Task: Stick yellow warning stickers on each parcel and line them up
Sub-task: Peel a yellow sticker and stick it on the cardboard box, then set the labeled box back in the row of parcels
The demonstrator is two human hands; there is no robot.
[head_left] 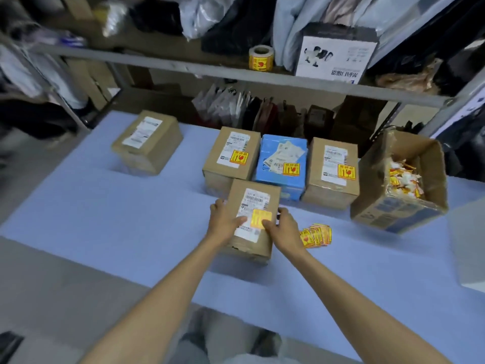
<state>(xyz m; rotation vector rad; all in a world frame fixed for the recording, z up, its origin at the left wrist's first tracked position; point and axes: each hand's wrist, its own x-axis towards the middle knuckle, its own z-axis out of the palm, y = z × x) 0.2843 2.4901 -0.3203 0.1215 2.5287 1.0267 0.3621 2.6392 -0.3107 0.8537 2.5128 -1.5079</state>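
Observation:
A brown parcel stands in front of me on the blue table. A yellow sticker lies on its top. My left hand rests flat on the parcel's left side, fingers touching the sticker's edge. My right hand presses the sticker's lower right corner. Behind stand three stickered parcels in a row: a brown one, a blue one and another brown one. A brown parcel without a yellow sticker sits apart at the far left. A strip of yellow stickers lies to the right of my hands.
An open cardboard box with sticker backing scraps stands at the right. A sticker roll sits on the metal shelf behind the table, beside a white box. Bags and clothes fill the shelves.

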